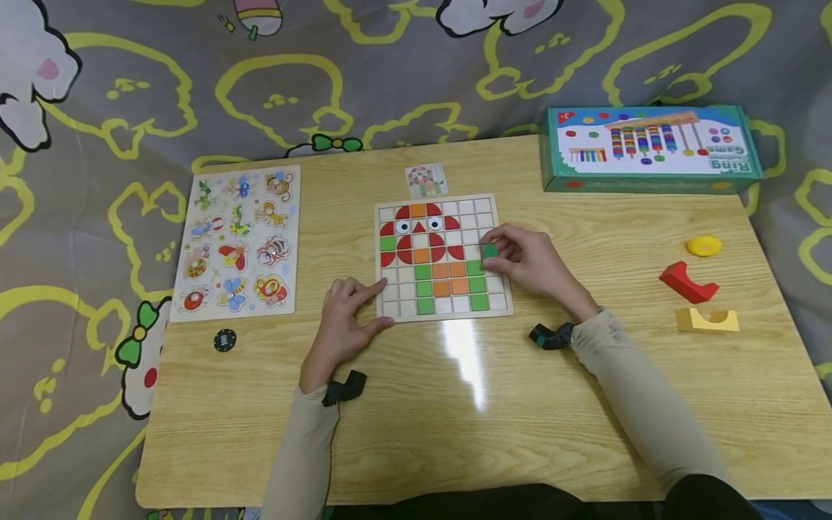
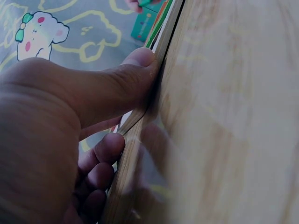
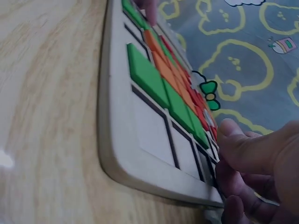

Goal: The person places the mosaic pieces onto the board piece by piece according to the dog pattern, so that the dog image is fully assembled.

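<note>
A wooden grid board lies mid-table, partly filled with red, orange, green and white tiles that form an owl-like figure with two round eyes. My right hand pinches a small green tile between thumb and fingers, over the board's right edge. In the right wrist view this hand is beside the board's far side, and the tile is hidden. My left hand touches the board's near left corner, index finger on the left side and thumb on the front edge. The left wrist view shows the thumb against the board's rim.
Behind the board lies a small picture card. An insect puzzle board and a black round chip are on the left. At the right are a green game box, a yellow disc, a red block and a yellow block.
</note>
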### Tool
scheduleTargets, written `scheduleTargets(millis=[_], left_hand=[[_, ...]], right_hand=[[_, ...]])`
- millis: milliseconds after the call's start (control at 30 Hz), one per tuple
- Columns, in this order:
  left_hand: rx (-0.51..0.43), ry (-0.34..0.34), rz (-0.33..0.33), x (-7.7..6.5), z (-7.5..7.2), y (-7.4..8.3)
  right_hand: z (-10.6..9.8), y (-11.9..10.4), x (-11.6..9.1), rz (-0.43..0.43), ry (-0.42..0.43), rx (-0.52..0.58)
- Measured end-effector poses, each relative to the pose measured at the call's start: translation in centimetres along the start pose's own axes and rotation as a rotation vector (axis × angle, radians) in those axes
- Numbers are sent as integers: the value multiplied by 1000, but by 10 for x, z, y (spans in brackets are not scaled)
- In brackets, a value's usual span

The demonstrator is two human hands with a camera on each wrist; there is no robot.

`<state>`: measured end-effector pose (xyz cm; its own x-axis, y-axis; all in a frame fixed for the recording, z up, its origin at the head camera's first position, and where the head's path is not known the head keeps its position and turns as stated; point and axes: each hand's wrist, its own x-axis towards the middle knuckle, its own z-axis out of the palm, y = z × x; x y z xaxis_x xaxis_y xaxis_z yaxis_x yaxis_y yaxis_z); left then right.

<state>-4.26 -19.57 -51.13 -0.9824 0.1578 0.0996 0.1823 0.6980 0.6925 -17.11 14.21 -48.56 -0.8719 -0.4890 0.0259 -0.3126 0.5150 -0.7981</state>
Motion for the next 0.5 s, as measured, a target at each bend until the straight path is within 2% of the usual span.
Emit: scheduleTargets(millis=[200,500], left_hand=[[1,-7,-10,0,1,-2],[0,-5,-12,-1,1,-2]], right_hand=[[12,-5,6,-51,-1,-58],[15,-15,5,-52,-44,-181]])
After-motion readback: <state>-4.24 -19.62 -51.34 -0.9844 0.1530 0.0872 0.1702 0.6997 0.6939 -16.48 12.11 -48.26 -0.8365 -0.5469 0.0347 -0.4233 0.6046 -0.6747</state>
